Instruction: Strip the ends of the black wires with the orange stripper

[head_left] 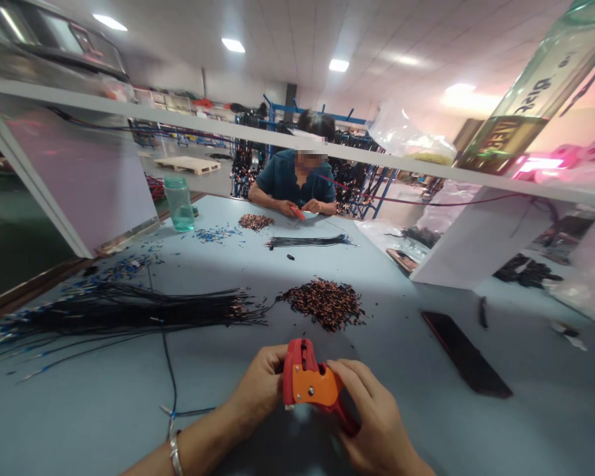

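Observation:
Low in the middle of the head view, both my hands close around a red and orange hand tool [308, 383]. My right hand [377, 423] wraps its handle from the right. My left hand [258, 390], a bracelet on its wrist, has its fingers curled against the tool's left side; what they pinch there is hidden. Just beyond the tool lies a heap of small copper-coloured pieces [327, 303]. A long bundle of black wires [129, 311] stretches to the left, and one thin black wire [171, 370] runs toward my left wrist.
A dark flat phone [463, 360] lies at the right. Across the light blue table [228, 251] sits another person [297, 178] holding a similar red tool, with a second wire bundle [307, 241] and pile [255, 221]. A green jar [180, 201] stands far left.

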The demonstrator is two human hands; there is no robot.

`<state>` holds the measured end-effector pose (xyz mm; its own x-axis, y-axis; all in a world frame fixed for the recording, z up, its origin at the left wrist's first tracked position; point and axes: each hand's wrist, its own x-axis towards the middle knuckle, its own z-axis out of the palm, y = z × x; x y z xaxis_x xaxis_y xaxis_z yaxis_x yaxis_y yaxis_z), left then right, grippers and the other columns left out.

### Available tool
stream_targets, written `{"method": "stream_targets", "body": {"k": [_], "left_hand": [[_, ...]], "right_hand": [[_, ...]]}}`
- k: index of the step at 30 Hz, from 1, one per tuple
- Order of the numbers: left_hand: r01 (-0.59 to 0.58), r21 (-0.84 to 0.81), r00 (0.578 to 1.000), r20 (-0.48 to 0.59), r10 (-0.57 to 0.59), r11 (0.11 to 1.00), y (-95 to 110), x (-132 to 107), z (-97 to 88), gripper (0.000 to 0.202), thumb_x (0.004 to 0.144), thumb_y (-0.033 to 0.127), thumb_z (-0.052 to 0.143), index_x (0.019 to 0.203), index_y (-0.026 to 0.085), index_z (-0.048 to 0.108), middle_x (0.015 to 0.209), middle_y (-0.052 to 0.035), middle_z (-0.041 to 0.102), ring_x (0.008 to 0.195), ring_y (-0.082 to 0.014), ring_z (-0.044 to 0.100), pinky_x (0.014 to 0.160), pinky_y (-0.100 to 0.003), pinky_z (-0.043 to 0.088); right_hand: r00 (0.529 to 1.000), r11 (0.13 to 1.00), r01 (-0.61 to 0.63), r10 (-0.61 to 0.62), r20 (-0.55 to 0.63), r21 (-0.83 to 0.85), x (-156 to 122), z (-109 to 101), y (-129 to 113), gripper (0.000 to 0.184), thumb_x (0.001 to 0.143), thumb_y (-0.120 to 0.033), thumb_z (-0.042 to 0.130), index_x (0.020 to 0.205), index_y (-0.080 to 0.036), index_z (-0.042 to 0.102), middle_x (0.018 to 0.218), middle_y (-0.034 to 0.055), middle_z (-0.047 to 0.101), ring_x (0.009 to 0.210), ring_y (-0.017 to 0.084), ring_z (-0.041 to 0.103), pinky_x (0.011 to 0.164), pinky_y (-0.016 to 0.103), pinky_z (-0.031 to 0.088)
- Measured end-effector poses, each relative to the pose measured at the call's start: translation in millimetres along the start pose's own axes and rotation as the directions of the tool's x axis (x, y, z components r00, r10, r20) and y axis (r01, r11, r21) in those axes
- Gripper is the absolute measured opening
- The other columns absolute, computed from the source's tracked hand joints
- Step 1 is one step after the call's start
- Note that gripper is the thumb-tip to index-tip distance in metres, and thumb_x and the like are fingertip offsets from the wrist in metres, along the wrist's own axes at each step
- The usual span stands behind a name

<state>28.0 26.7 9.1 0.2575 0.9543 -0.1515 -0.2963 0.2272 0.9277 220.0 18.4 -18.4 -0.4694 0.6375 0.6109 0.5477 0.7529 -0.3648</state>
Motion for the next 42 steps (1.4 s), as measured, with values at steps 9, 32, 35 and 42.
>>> {"method": "stream_targets", "body": {"k": [9,32,35,42], "left_hand": [[-0.011,0.018,0.999,0.043,0.011,1.0,1,0,0.4,0.026,0.06,0.037,0.081,0.06,0.013,0.069,0.056,0.0017,0.063,0.052,-0.0091,0.051,0.056,-0.021,0.043],[-0.116,0.118,0.992,0.065,0.109,0.986,-4,2,0.5,0.019,0.069,0.03,0.074,0.065,0.012,0.072,0.066,-0.0016,0.071,0.063,-0.0142,0.057,0.068,-0.026,0.046],[-0.137,0.111,0.989,0.069,0.13,0.984,-7,4,-2.5,0.017,0.066,0.029,0.076,0.067,0.012,0.073,0.066,-0.002,0.071,0.063,-0.0149,0.057,0.068,-0.026,0.046],[-0.123,0.115,0.991,0.07,0.115,0.986,-9,6,-6.9,0.028,0.062,0.039,0.078,0.066,0.012,0.071,0.063,-0.0019,0.065,0.062,-0.0153,0.052,0.066,-0.026,0.042]], "right_hand": [[1.0,1.0,0.01,-0.01,0.015,0.023,2,0,-2,0.057,0.069,-0.007,0.057,0.125,-0.015,0.046,0.106,0.0169,0.062,0.095,0.029,0.062,0.077,0.04,0.056],[0.997,0.996,0.074,-0.073,0.006,-0.049,5,3,-1,0.041,0.078,-0.009,0.048,0.119,-0.015,0.046,0.085,0.0139,0.067,0.07,0.025,0.065,0.058,0.034,0.055],[0.996,0.993,0.086,-0.086,0.002,-0.084,5,5,0,0.041,0.077,-0.008,0.047,0.117,-0.014,0.046,0.081,0.0133,0.067,0.064,0.024,0.064,0.053,0.033,0.054],[0.998,0.996,0.061,-0.058,0.032,-0.068,8,6,1,0.037,0.077,-0.009,0.045,0.114,-0.015,0.048,0.078,0.0109,0.068,0.06,0.022,0.064,0.052,0.03,0.052]]}}
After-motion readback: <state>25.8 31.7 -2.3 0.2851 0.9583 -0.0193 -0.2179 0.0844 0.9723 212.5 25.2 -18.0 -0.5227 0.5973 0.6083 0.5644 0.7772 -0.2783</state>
